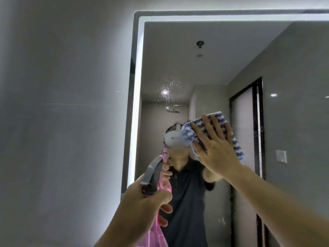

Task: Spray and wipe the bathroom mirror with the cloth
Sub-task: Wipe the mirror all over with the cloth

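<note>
— Where is the cloth (193,134)?
— It lies against the mirror (222,59), about mid-height, under your right hand (216,145). That grip is flat: your fingers are straight and spread, pressing the blue-and-white cloth to the glass.
— And my other grip?
— Your left hand (142,202) curls round the neck of the pink spray bottle (154,175). Its grey head points up at the glass, below and left of the cloth.
— What's around them?
— Droplets (169,88) speckle the glass above and left of the cloth. A lit band (138,86) edges the mirror, and the grey wall (62,104) lies to its left.
</note>
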Tool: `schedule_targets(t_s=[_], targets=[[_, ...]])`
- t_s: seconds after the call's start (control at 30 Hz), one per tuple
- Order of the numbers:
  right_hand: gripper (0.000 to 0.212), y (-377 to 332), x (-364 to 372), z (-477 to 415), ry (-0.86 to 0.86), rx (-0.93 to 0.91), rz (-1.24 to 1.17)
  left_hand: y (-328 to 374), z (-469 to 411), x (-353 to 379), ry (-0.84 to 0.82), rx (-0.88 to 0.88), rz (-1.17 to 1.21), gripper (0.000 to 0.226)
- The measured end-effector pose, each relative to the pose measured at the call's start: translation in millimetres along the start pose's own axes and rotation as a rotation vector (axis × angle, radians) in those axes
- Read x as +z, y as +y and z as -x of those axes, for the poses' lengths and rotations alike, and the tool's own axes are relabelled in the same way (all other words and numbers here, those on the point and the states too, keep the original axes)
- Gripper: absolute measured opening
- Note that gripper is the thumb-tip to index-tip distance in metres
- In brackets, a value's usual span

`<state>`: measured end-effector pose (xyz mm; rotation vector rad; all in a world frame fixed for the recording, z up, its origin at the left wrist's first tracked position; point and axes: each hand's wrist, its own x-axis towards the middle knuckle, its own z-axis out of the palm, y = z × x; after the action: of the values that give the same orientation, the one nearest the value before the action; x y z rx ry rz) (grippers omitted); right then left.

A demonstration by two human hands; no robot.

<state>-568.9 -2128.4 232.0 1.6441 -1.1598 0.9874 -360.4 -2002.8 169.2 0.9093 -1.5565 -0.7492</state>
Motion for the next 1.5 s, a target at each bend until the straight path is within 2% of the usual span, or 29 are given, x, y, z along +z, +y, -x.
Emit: schedule_targets(t_s=[0.07, 0.17, 0.3, 0.4, 0.53, 0.57, 0.7, 0.77, 0.83, 1.0, 1.07, 1.2, 1.3, 1.4, 1.5], targets=[[0.051, -13.6, 5.4, 6.6, 0.019, 0.009, -0.063, -5.8, 0.2, -0.7, 0.025, -0.041, 0.062, 0.015], [0.049, -34.0, 20.9, 59.9, -0.039, -0.122, -0.102, -10.4, 1.4, 8.1, 0.059, -0.087, 0.087, 0.005], [0.049, -25.1, 31.4, 138.9, -0.107, -0.141, -0.028, -16.0, 5.3, 18.9, 0.042, -0.105, 0.092, 0.015], [0.05, -10.3, 28.7, 133.8, -0.059, -0.041, 0.011, -20.8, 10.4, 20.3, 0.035, -0.129, 0.068, 0.018], [0.052, -31.5, 35.0, 121.6, -0.026, 0.175, -0.06, -27.2, 14.5, 23.4, 0.024, -0.155, 0.068, 0.02], [0.052, -38.4, 39.2, 132.0, -0.049, 0.154, -0.07, -29.0, 15.5, 24.3, 0.019, -0.158, 0.068, 0.021], [0.05, -28.6, 57.3, 209.5, -0.192, -0.138, 0.035, -36.3, 20.3, 27.0, 0.004, -0.183, 0.052, 0.024], [0.05, -10.4, 55.9, 231.8, -0.204, -0.169, 0.03, -39.2, 22.6, 27.3, 0.007, -0.206, 0.037, 0.025], [0.051, 0.0, 49.5, 220.3, -0.18, -0.134, 0.019, -40.3, 23.4, 25.2, 0.02, -0.215, 0.037, 0.022], [0.052, -26.3, 27.0, 117.2, -0.062, 0.169, -0.061, -37.9, 20.8, 19.0, 0.032, -0.186, 0.023, 0.026], [0.052, -42.6, 25.6, 107.4, -0.114, 0.092, -0.071, -36.9, 20.4, 18.5, 0.038, -0.148, 0.01, 0.032], [0.05, -40.8, 26.9, 108.5, -0.2, -0.242, -0.009, -33.0, 13.7, 10.0, 0.013, -0.118, 0.046, 0.046], [0.054, -31.5, 14.7, 36.8, -0.104, -0.137, 0.005, -14.9, -7.4, -1.8, 0.031, -0.025, 0.005, 0.041], [0.056, -43.0, 4.4, -22.3, -0.059, -0.053, 0.016, 12.9, -35.1, -11.3, 0.041, 0.091, -0.017, 0.019], [0.054, -49.8, 9.0, -26.2, -0.025, -0.136, -0.007, 30.5, -56.2, -19.9, 0.04, 0.151, -0.005, 0.006]])
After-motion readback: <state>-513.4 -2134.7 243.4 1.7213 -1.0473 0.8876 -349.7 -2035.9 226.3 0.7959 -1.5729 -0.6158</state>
